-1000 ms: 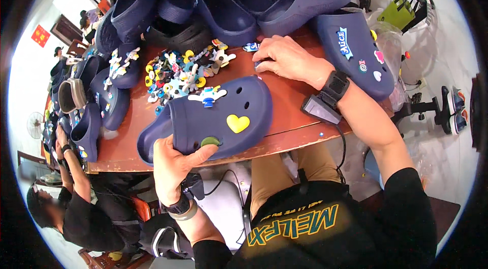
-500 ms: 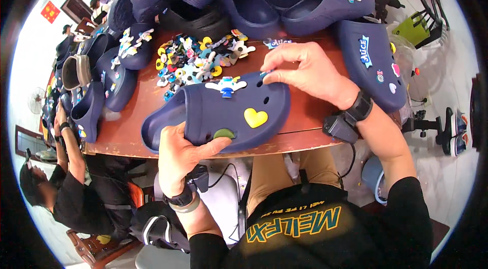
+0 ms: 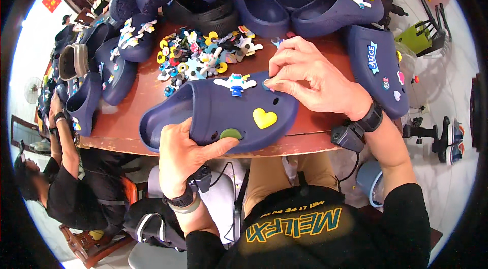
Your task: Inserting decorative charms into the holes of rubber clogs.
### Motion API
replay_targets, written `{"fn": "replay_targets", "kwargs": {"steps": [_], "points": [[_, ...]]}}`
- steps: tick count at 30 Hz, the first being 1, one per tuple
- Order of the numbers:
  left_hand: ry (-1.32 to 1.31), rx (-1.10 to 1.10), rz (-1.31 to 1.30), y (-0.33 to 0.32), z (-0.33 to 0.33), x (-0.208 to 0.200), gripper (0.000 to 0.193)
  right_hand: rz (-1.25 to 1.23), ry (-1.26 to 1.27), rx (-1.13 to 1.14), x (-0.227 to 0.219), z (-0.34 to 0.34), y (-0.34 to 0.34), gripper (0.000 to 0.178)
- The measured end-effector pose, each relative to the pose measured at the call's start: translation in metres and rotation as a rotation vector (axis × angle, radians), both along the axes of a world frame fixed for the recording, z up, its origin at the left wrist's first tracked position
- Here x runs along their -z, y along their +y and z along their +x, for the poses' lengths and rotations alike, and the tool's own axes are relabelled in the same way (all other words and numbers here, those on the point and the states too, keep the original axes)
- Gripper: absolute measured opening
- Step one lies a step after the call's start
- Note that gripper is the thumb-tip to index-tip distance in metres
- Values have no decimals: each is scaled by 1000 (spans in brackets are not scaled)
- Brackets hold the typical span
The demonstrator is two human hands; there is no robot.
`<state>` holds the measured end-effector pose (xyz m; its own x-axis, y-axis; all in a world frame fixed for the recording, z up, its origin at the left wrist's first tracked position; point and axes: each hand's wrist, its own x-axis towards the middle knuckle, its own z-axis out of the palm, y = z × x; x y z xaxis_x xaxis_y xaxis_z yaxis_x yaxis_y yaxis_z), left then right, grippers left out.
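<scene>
"Where is the navy clog (image 3: 213, 109) held?"
"By the left fingers (image 3: 216, 150), at the desk's (image 3: 124, 124) edge; a tiny blue piece (image 3: 267, 84) is pinched by the right fingers (image 3: 291, 72)."
"Lettering?"
"Borne by the shirt (image 3: 356, 246) and a banner charm (image 3: 373, 58)."

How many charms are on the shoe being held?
3 clearly: white character, far side; yellow heart, toward toe; green charm, by left hand. Right hand may cover another.

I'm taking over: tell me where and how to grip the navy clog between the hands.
I'd take the navy clog by its heel rim, from the left, thumb inside: the open back points that way, while the left hand grips the near side and the right hand is by the toe.
</scene>
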<state>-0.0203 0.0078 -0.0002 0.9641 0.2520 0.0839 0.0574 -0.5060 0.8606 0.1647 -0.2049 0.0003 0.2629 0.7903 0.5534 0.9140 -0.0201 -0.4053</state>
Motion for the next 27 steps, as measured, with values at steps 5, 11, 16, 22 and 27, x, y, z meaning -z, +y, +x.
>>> {"fn": "replay_targets", "kwargs": {"steps": [5, 11, 16, 22, 27], "points": [[-7, -4, 39, 2, 0, 1, 35, -34, 235, -24, 3, 3, 3, 9], [4, -8, 43, 1, -2, 0, 35, -121, 829, 28, 4, 1, 9, 21], [34, -18, 80, -2, -3, -6, 35, -353, 1085, 114, -13, 8, 16, 39], [-14, -5, 90, 1, -1, 2, 34, -395, 1001, 95, -16, 8, 22, 35], [19, -2, 65, 1, 2, 1, 34, -197, 878, 82, 2, 5, 10, 20]]}}
